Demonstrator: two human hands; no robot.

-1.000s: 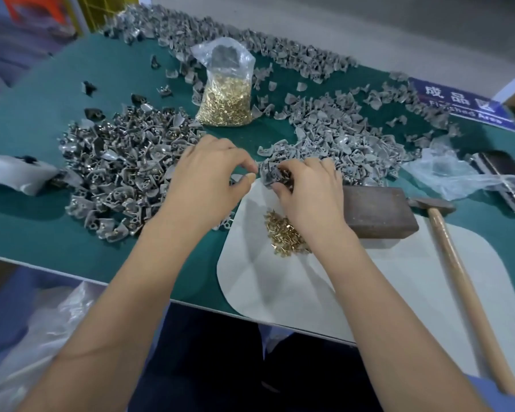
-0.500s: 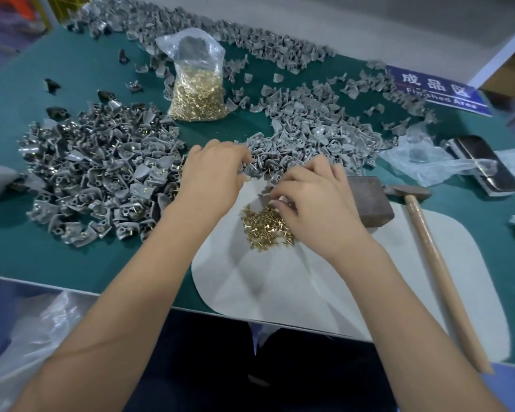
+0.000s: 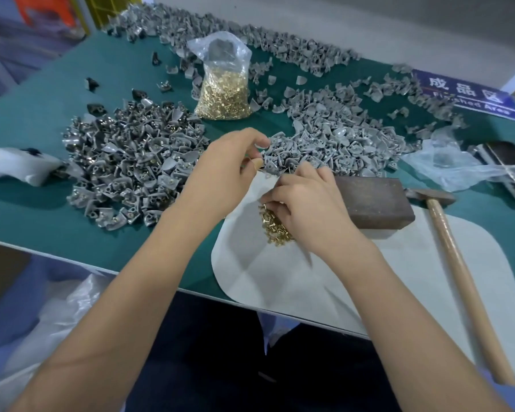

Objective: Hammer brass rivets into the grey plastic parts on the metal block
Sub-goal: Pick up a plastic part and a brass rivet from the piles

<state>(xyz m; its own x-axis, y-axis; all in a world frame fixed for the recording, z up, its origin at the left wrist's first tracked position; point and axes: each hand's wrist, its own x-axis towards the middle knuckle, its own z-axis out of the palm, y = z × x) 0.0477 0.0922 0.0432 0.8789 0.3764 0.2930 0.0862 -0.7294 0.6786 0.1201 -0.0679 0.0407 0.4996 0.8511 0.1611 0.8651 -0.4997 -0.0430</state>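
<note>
The right hand (image 3: 306,209) curls over the loose brass rivets (image 3: 275,227) on the white mat (image 3: 354,281), its fingertips hidden — whether it pinches one I cannot tell. The left hand (image 3: 226,168) pinches a grey plastic part (image 3: 269,166) at the near rim of the unriveted heap (image 3: 339,144), beside the metal block (image 3: 372,200). The hammer (image 3: 458,263) lies untouched toward the bench (image 3: 42,209) edge — compared with half a second ago, the right hand has dropped lower onto the rivets.

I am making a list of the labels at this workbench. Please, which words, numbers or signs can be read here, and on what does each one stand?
"成品区": large white characters on the blue sign lying flat at the table's far right.
"Finished Area": smaller white line below on the same sign; its middle letters are blurred, so this reading is partly inferred.
Nothing else bears readable text: the rivet bag, hammer and metal block show none.
</note>
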